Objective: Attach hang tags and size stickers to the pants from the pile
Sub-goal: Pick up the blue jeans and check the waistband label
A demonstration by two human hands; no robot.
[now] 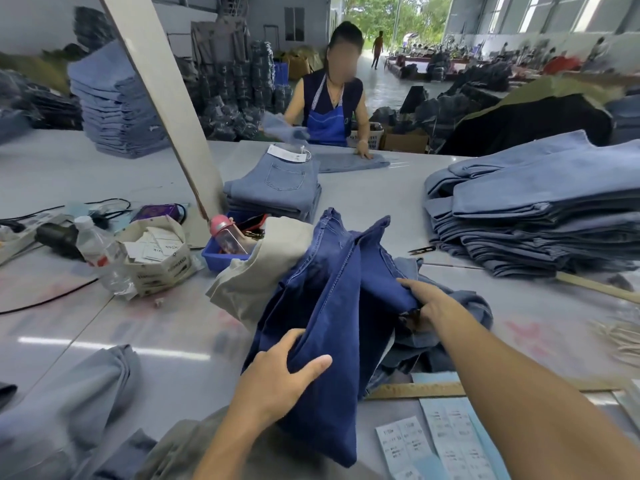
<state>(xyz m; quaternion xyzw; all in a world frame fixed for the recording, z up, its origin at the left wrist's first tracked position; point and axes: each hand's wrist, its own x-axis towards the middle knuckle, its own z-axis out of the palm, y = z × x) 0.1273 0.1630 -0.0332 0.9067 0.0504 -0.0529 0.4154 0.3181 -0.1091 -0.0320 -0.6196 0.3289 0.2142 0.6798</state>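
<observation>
At the table's centre, the left hand (277, 372) grips a fold of the dark blue pants (332, 306) with thumb over and fingers tucked beneath, while the right hand (427, 301), toward 2 o'clock of it, pinches the bunched cloth higher up, lifting the pants clear of the table (149, 341). Size sticker sheets (446, 441) lie at 5 o'clock beside a wooden ruler (415, 390); a box of hang tags (157, 252) sits at 10 o'clock, and a stack of light jeans (540, 216) at 2 o'clock.

Grey table (166, 341) w/ jeans stacks (540, 216), tag box (156, 258), sticker sheets (446, 441).
</observation>
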